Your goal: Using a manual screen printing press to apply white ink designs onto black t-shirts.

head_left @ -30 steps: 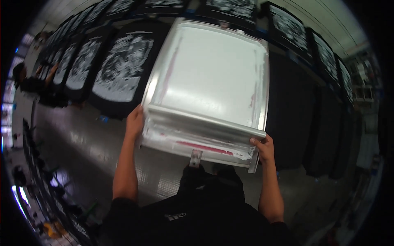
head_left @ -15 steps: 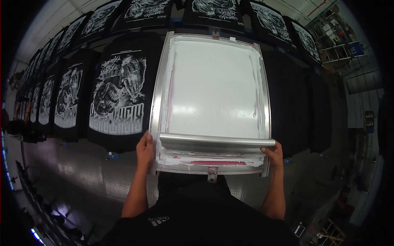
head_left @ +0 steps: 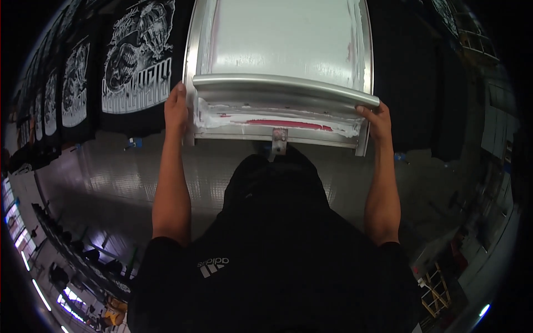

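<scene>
A metal-framed printing screen (head_left: 191, 41) is in front of me, its mesh pale and smeared with white ink along the sides. A long silver squeegee (head_left: 283, 86) lies across its near part, slightly tilted, its right end reaching over the frame's edge. White ink and a red strip (head_left: 288, 124) show on the near side of it. My left hand (head_left: 176, 111) is closed on the frame's left side, fingers partly hidden. At the squeegee's right end, my right hand (head_left: 379, 120) grips the frame's right side, its thumb on top just below the bar.
Black shirts with white prints (head_left: 139, 61) lie in a row to the left. A plain black shirt (head_left: 408, 77) lies to the right. A metal bracket (head_left: 279, 140) juts from the frame's near edge towards me. Shiny floor (head_left: 211, 172) stretches behind, with a yellow ladder-like frame (head_left: 436, 291) at lower right.
The view has tilted down towards my body, so the screen, squeegee and shirts sit higher in the picture. Both hands keep their places on the frame.
</scene>
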The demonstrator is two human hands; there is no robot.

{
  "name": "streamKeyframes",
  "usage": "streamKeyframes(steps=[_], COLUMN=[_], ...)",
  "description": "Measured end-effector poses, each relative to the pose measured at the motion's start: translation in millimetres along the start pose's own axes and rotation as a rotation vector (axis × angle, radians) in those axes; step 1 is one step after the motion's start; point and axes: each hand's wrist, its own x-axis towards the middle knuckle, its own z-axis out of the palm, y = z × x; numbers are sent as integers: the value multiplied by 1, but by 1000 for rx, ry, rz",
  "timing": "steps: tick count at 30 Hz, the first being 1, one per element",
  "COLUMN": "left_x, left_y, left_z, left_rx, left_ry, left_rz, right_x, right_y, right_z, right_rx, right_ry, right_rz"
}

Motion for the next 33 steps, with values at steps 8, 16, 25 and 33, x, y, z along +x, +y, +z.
streamKeyframes(steps=[8, 16, 25, 33], left_x=[-3, -9, -10, -74], left_y=[-16, -13, -15, 103], left_z=[-4, -3, -3, -1], left_rx=[-42, -47, 13, 754], left_ry=[-63, -59, -72, -431], left_rz=[69, 32, 41, 661], right_x=[-7, -6, -5, -66], right_y=[13, 16, 17, -51], right_z=[4, 1, 2, 46], right_rx=[3, 27, -45, -1329], right_ry=[-24, -30, -64, -170], right_rz=[-43, -36, 21, -297])
